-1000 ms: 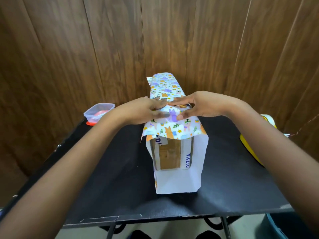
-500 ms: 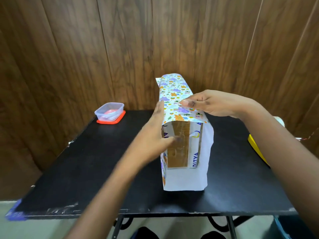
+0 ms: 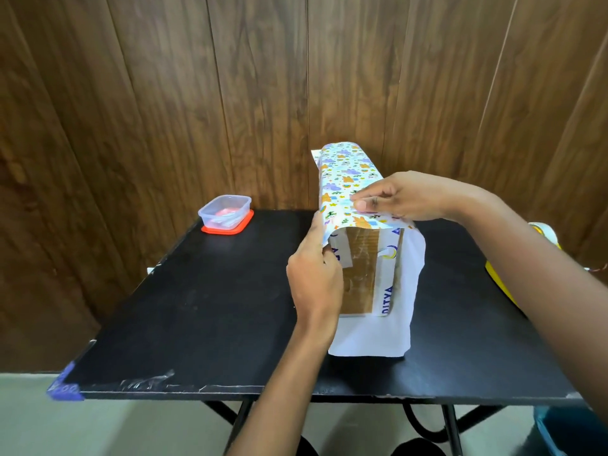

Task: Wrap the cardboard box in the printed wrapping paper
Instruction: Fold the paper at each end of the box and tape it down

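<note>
The cardboard box (image 3: 365, 274) stands on the right half of the black table (image 3: 197, 307), its long side running away from the viewer toward the wood-panelled wall (image 3: 164, 93). The printed wrapping paper (image 3: 345, 172) lies over the top and down both sides of the box. The near end is uncovered and shows brown cardboard, clear tape and blue letters. The paper's white underside sticks out past that end, flat on the table in front and upright along the right side. The left hand (image 3: 316, 278) is closed on the paper's left edge at the near corner of the box, fingers curled round it and holding it against the side. The right hand (image 3: 408, 197) sits on top of the box near the front, its thumb and curled fingers pinching the paper there. A clear plastic container (image 3: 227, 212) rests on a red lid (image 3: 230, 228) at the far left of the table, well apart from the box. A yellow object (image 3: 503, 284) shows at the right edge, partly hidden behind the right arm. Blue tape (image 3: 64, 386) covers the table's near left corner.
</note>
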